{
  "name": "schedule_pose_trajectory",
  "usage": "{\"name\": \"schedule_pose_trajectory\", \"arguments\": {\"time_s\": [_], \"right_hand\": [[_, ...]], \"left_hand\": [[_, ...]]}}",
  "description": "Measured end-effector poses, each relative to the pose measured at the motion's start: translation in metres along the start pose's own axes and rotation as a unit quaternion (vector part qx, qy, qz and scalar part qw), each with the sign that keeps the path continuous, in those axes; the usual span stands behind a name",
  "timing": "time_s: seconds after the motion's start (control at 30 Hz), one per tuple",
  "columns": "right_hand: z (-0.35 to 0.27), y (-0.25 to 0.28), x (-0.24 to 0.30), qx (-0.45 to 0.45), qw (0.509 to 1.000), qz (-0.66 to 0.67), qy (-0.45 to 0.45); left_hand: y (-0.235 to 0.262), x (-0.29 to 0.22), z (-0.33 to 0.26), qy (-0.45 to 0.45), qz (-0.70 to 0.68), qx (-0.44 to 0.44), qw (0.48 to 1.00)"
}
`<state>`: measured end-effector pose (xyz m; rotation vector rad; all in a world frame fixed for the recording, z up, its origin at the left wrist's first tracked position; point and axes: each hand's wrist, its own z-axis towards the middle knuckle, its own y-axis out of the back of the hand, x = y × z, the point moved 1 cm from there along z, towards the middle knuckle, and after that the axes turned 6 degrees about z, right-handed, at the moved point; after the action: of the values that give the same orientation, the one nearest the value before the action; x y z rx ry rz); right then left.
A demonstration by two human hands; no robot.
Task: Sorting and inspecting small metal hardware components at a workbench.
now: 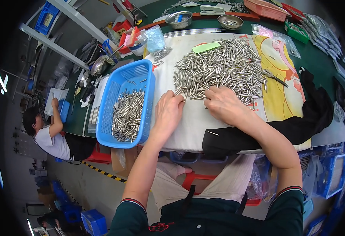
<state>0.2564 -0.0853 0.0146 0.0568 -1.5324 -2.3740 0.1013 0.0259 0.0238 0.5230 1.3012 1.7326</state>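
A large heap of short, slim metal pins (223, 67) lies on a printed cloth (166, 135) before me. By the heap's near left edge, my left hand (168, 109) is closed in a pinch, with one small metal pin (185, 97) showing at its fingertips. My right hand (225, 104) rests against the near edge of the heap, its fingers curled together; what they hold, if anything, is hidden. To the left of my left hand stands a blue plastic basket (150, 106), partly filled with similar pins (128, 118).
Pliers (275, 78) lie at the heap's right side, and a green slip (206, 47) on top. A black cloth (290, 131) crosses the near right. Two metal bowls (178, 19) stand at the back. Another person (48, 135) works at far left.
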Motion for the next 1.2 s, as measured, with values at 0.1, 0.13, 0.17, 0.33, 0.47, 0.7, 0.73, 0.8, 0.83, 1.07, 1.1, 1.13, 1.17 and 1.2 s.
{"name": "schedule_pose_trajectory", "arguments": {"time_s": [0.1, 0.13, 0.17, 0.33, 0.47, 0.7, 0.73, 0.8, 0.83, 1.07, 1.1, 1.13, 1.17, 1.2], "right_hand": [[0.0, 0.0, 0.001, -0.004, 1.0, -0.001, 0.004], [0.001, 0.0, 0.001, -0.009, 1.0, 0.003, 0.008], [0.001, 0.0, 0.001, -0.009, 1.0, 0.003, 0.009], [0.0, -0.002, 0.001, -0.011, 1.0, 0.009, 0.006], [0.001, -0.002, 0.004, 0.003, 1.0, -0.013, -0.001], [0.0, -0.001, 0.004, 0.004, 1.0, -0.029, 0.001], [0.0, -0.001, 0.004, 0.004, 0.999, -0.032, 0.004], [0.0, -0.001, 0.004, 0.005, 0.999, -0.034, 0.003], [-0.001, -0.001, 0.003, 0.006, 0.999, -0.037, 0.003], [0.0, -0.004, 0.005, -0.001, 0.999, -0.038, -0.002], [0.0, -0.004, 0.005, -0.002, 0.999, -0.039, -0.002], [-0.001, -0.005, 0.005, -0.003, 0.999, -0.04, -0.004], [-0.002, -0.005, 0.005, -0.002, 0.999, -0.039, -0.006], [-0.002, -0.004, 0.004, -0.003, 0.999, -0.039, -0.005]], "left_hand": [[0.007, -0.001, -0.004, -0.01, -0.013, 0.038, 0.999], [0.007, 0.0, -0.003, -0.029, 0.003, 0.0, 1.0], [0.007, 0.001, -0.002, -0.047, 0.018, -0.038, 0.998], [-0.016, 0.012, 0.002, -0.177, -0.013, -0.072, 0.981], [-0.02, 0.013, 0.002, -0.208, -0.038, -0.057, 0.976], [-0.018, 0.005, 0.002, -0.145, 0.026, 0.003, 0.989], [-0.018, 0.005, 0.002, -0.146, 0.032, 0.001, 0.989], [-0.017, 0.004, 0.004, -0.147, 0.038, 0.0, 0.988], [-0.015, 0.0, 0.006, -0.154, 0.043, 0.003, 0.987], [-0.019, -0.01, 0.017, -0.204, 0.003, -0.04, 0.978], [-0.02, -0.009, 0.016, -0.204, 0.003, -0.04, 0.978], [-0.02, -0.009, 0.016, -0.193, -0.001, -0.027, 0.981], [-0.021, -0.009, 0.015, -0.183, -0.004, -0.014, 0.983], [-0.02, -0.008, 0.014, -0.184, -0.005, -0.013, 0.983]]}}
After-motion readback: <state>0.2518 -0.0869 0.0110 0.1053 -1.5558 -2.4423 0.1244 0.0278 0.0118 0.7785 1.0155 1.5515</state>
